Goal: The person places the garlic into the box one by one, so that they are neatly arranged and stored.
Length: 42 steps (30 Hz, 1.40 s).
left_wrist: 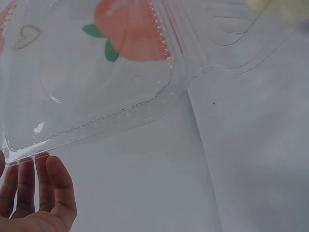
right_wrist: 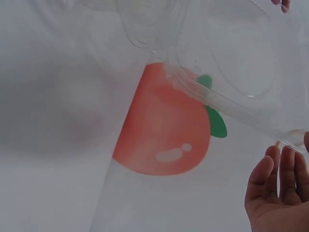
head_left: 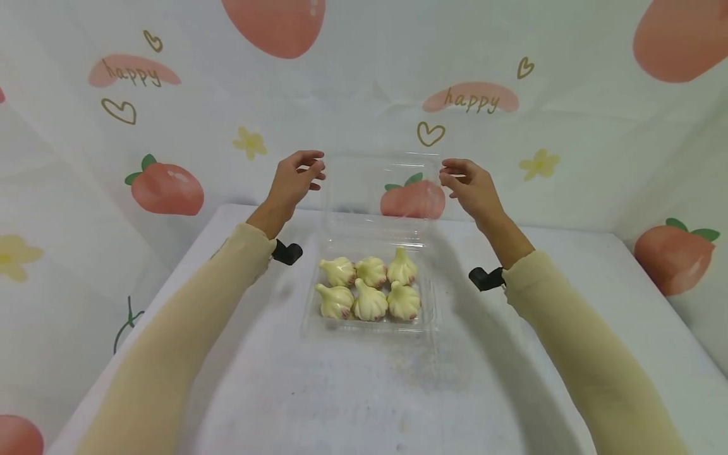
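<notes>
A clear plastic clamshell box [head_left: 430,313] sits on the table in the head view, its lid [head_left: 358,196] raised upright at the back. Several pale yellow-green garlic bulbs [head_left: 371,301] fill the tray in two rows. My left hand [head_left: 296,177] holds the lid's upper left corner, fingers bent at the edge; in the left wrist view its fingertips [left_wrist: 59,166] overlap that corner. At the upper right corner, my right hand [head_left: 469,186] pinches the lid's edge. The right wrist view shows its fingers [right_wrist: 287,166] right under the rim.
The box stands on a white-covered table [head_left: 352,392]. Behind it hangs a white cloth backdrop [head_left: 352,88] printed with peaches, flowers and hearts. A black wrist mount [head_left: 287,253] shows below the left hand, another black mount [head_left: 486,279] below the right. A thin green cord [head_left: 129,319] hangs at the left.
</notes>
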Tool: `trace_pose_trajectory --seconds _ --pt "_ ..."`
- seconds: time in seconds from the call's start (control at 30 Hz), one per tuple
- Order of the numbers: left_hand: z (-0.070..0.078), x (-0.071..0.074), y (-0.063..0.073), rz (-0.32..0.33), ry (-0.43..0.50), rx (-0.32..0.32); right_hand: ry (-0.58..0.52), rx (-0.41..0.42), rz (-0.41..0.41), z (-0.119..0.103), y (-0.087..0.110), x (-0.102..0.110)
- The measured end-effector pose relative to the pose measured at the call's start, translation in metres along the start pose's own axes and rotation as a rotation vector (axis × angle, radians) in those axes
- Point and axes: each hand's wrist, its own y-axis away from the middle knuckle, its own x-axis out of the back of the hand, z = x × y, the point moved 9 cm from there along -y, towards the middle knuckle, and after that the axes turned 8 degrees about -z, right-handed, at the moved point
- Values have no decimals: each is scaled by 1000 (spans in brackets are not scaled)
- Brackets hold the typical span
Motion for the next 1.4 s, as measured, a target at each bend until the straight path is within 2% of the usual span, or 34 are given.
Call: trace_pose_trajectory --seconds 0.3,0.63,0.83,1.0,1.4 --pt "4 2 -7 26 4 4 65 24 -14 -20 -13 2" --pt "12 6 -5 49 -6 -24 100 -5 -2 -28 -11 7" --pt "21 7 6 84 -33 -67 103 10 16 -30 -5 9" --pt "29 3 16 115 -86 -93 91 36 37 -33 2 15" --pt "38 5 36 122 -152 -176 93 67 34 -40 17 13"
